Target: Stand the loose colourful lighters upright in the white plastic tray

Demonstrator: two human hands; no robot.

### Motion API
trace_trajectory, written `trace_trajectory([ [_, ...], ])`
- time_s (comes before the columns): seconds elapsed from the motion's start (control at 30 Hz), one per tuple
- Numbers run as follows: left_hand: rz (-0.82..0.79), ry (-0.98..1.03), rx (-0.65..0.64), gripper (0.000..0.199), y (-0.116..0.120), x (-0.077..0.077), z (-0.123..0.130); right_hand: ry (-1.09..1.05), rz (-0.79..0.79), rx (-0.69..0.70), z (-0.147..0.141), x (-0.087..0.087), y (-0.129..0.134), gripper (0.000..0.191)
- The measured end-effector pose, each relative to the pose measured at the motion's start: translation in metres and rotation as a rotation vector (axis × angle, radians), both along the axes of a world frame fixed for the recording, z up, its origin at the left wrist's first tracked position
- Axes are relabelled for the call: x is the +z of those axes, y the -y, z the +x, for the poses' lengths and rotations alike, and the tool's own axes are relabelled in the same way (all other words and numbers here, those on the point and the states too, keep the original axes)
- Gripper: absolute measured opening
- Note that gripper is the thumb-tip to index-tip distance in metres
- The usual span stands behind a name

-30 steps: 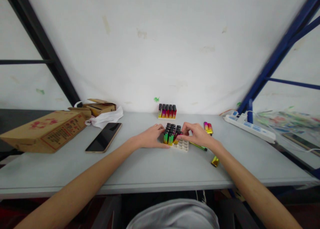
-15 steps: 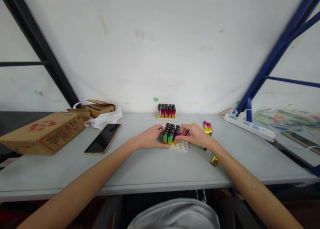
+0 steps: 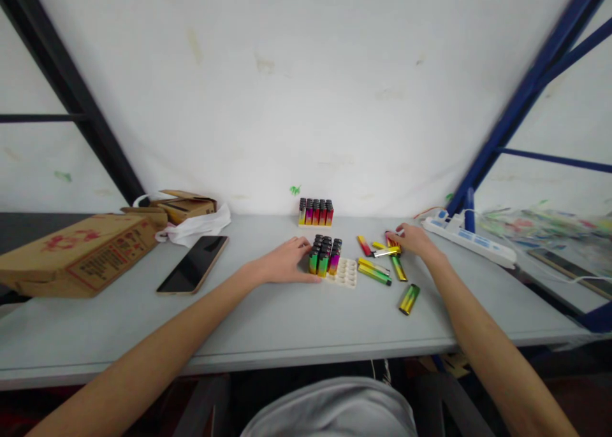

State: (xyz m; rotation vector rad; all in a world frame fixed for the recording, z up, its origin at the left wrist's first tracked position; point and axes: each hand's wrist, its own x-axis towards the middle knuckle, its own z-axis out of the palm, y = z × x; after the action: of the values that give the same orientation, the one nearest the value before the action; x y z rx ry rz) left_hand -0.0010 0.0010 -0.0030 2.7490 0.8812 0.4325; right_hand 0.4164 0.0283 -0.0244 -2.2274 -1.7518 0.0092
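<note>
l. hand (image 3: 287, 262): fingers part open, at left side of part-filled tray (image 3: 349, 274) w/ upright lighters (image 3: 323, 258). r. hand (image 3: 414, 238): fingers bent at loose lighters (image 3: 375, 272), right; grip unclear, can't tell.

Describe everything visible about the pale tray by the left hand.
The pale tray, apparently plastic, lies flat on the table. Rows of round holes show at its right; at its left, colourful lighters stand upright, black tops up. The left hand curves around its left end; whether it touches the tray itself is unclear.
</note>
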Motion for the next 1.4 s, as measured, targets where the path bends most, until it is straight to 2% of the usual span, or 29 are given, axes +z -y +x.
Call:
trace_trajectory([
  [0.1,-0.001,-0.016,0.005,0.068,0.000,0.001,0.000,-0.015,0.000,0.043,-0.008,-0.001,-0.001,0.049],
  [0.2,-0.006,-0.016,0.000,0.068,0.000,0.000,0.001,-0.079,-0.003,0.167,-0.019,0.001,0.001,0.047],
  [0.33,0.000,-0.002,0.003,0.069,0.000,-0.001,0.000,-0.181,-0.021,0.350,-0.035,0.008,0.007,0.032],
  [0.47,0.001,-0.004,0.007,0.069,-0.001,-0.001,0.000,-0.168,0.012,0.466,-0.045,0.015,0.012,0.025],
  [0.6,-0.001,-0.012,0.009,0.069,-0.001,-0.002,0.000,-0.205,0.068,0.496,-0.049,0.019,0.014,0.025],
  [0.7,-0.008,-0.021,0.010,0.070,-0.001,-0.002,0.000,-0.418,0.162,0.455,-0.051,0.022,0.016,0.034],
  [0.77,-0.011,-0.022,0.009,0.070,-0.001,-0.002,-0.001,-0.624,0.181,0.483,-0.054,0.025,0.019,0.042],
  [0.9,-0.006,-0.027,0.005,0.071,-0.001,-0.002,0.000,-1.043,0.083,0.643,-0.069,0.030,0.029,0.042],
  [0.97,-0.001,-0.034,0.008,0.072,-0.001,-0.001,0.000,-1.180,0.054,0.709,-0.080,0.031,0.034,0.040],
  [1.1,-0.004,-0.048,0.020,0.073,0.000,0.000,0.000,-1.353,0.003,0.717,-0.100,0.030,0.039,0.037],
  [1.2,0.003,-0.040,0.016,0.074,0.000,-0.001,0.001,-1.355,-0.043,0.660,-0.112,0.028,0.040,0.033],
  [1.27,0.003,-0.031,0.007,0.073,-0.001,-0.002,0.001,-1.262,-0.032,0.626,-0.118,0.026,0.042,0.034],
  [1.4,-0.002,-0.021,-0.002,0.070,-0.001,-0.001,0.000,-0.976,0.135,0.649,-0.127,0.021,0.046,0.047],
])
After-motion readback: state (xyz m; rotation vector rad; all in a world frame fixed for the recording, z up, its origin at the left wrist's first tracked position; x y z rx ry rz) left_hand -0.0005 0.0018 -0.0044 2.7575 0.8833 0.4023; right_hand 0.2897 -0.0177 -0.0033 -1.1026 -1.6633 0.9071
